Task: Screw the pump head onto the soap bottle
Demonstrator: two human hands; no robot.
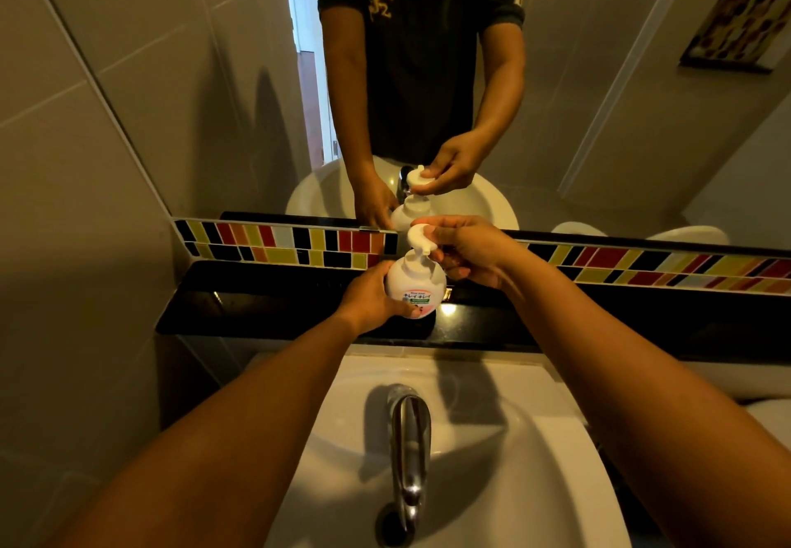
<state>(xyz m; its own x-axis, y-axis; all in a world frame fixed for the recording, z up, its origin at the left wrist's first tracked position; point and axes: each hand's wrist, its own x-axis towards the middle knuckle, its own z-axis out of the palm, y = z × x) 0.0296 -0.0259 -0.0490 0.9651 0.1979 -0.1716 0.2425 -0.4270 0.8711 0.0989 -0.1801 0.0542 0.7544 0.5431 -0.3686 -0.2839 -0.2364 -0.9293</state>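
Both hands busy: left hand (371, 300) grips the soap bottle (416, 282); right hand (466, 250) pinches the pump head (420, 238) — next, twist it tight.

I am counting two hands (372, 297) (468, 250), one bottle (415, 282) carrying one pump (419, 237), one tap (408, 440), one sink (535, 462), one mirror (599, 98) and one surface (265, 303).

Both bare forearms reach forward. The left hand (371, 298) is cupped with its fingers curled round, thumb across the front. The right hand (464, 251) is higher, wrist bent, fingertips (431, 232) pinched together.
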